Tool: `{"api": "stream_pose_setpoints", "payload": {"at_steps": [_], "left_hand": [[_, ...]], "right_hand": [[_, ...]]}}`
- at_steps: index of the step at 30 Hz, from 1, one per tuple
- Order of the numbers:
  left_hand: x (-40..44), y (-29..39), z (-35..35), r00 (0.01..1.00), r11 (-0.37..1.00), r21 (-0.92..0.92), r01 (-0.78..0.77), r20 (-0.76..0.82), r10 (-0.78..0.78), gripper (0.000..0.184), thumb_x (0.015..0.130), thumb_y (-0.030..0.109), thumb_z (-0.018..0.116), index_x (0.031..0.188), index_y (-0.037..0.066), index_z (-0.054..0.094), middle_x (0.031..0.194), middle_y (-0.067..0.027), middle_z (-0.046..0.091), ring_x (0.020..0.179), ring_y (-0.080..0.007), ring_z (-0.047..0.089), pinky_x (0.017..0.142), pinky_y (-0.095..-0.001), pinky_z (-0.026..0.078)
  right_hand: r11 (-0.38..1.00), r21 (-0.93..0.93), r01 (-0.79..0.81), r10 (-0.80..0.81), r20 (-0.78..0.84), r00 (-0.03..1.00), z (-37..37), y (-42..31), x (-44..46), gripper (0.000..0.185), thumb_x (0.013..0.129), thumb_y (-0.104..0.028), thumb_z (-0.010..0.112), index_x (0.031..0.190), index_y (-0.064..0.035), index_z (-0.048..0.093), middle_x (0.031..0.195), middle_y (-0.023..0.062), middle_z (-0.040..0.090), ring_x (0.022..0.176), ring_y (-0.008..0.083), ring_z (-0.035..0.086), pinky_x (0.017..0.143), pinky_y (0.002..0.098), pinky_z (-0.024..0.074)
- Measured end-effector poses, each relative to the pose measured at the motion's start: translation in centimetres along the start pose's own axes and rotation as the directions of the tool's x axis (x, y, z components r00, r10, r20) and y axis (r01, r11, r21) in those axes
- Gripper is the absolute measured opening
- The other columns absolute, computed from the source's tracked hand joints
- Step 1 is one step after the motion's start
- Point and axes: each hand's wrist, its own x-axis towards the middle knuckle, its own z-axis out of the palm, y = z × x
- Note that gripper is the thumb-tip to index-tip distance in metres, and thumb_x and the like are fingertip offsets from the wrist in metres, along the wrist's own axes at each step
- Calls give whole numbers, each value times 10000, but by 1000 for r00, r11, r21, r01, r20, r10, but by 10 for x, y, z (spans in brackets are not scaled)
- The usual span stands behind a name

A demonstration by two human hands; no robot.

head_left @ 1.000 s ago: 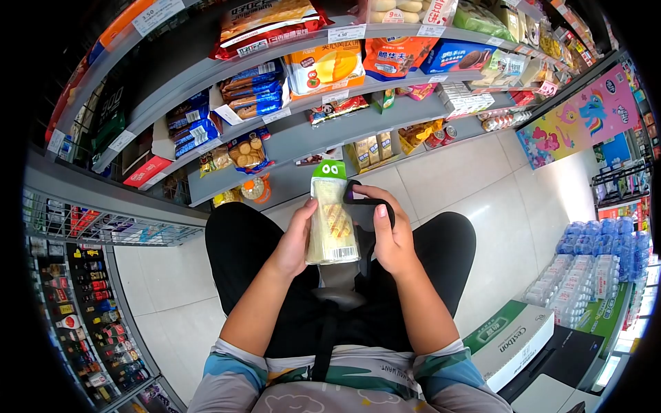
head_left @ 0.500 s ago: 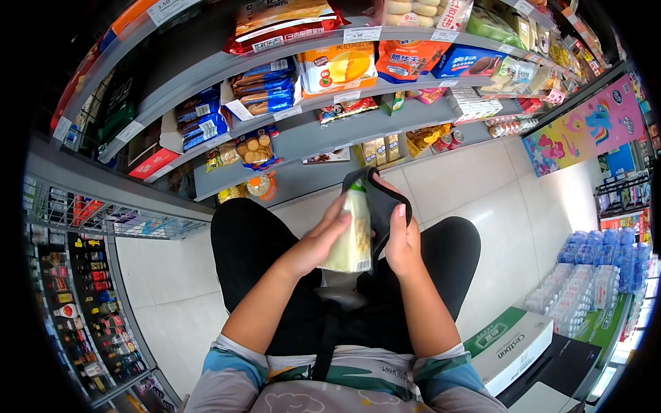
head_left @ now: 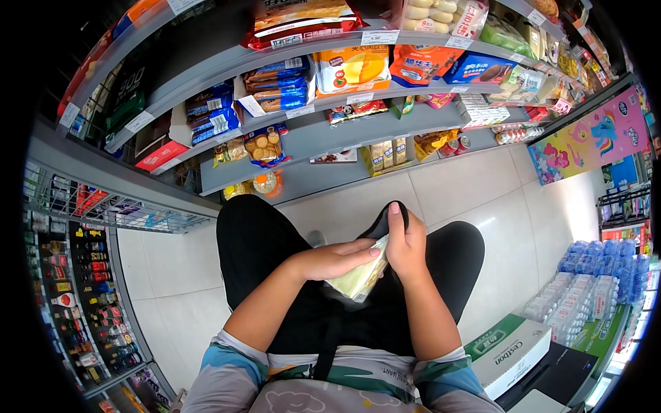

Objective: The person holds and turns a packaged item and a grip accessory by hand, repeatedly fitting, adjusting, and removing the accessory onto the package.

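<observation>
Holds a pale, clear-wrapped packet (head_left: 352, 282) slanted over the lap (head_left: 296, 330), between the bent knees (head_left: 248, 227). Wraps the left fingers (head_left: 354, 259) closed across the packet's upper part, with thumb on top. Grips the edge of a dark cloth (head_left: 383, 221) between closed right fingers (head_left: 396, 224), with thumb raised, just beside the packet. Cannot tell for sure, behind so much hand, the packet's exact place: wrapped in the cloth or only against it. Faces grey shelves (head_left: 323, 138) bearing, higher up, an orange bag (head_left: 420, 65) and a blue box (head_left: 480, 70). Has on the right a green-and-white carton (head_left: 509, 351), near wrapped bottles (head_left: 585, 289).
</observation>
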Motion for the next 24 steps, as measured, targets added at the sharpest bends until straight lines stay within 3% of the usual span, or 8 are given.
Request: {"api": "stream_pose_setpoints", "payload": {"at_steps": [5, 14, 17, 24], "left_hand": [[-2, 4, 1, 999, 998, 48, 48, 23, -49, 546, 1086, 512, 371, 1224, 23, 573, 1136, -60, 662, 1058, -135, 617, 952, -296, 480], [-1, 3, 1, 998, 997, 63, 45, 40, -47, 556, 1079, 528, 380, 1275, 39, 557, 1135, -53, 661, 1041, -133, 612, 948, -299, 480], [-1, 3, -1, 997, 997, 54, 48, 51, -51, 532, 1097, 460, 378, 1338, 9, 523, 1185, -86, 661, 1068, -146, 629, 946, -299, 500], [0, -1, -3, 997, 996, 64, 64, 33, -67, 541, 1095, 457, 385, 1411, 27, 475, 1187, -83, 655, 1065, -143, 630, 940, -300, 504]], "right_hand": [[1000, 7, 29, -28, -83, 996, 0, -1, 0, 343, 1017, -202, 553, 774, 39, 574, 637, 131, 544, 580, 199, 475, 576, 362, 416], [998, 43, -46, 51, -133, 990, -2, 0, 2, 384, 1033, -231, 533, 747, 22, 572, 620, 54, 539, 607, 122, 467, 577, 319, 414], [987, 155, -41, 80, -254, 964, -1, 4, 7, 406, 1048, -234, 519, 723, 7, 544, 645, -20, 510, 649, 75, 441, 588, 283, 380], [969, 235, -71, 159, -381, 911, -15, 9, 15, 419, 1051, -239, 537, 691, -28, 499, 660, -53, 450, 660, 57, 387, 586, 264, 329]]}}
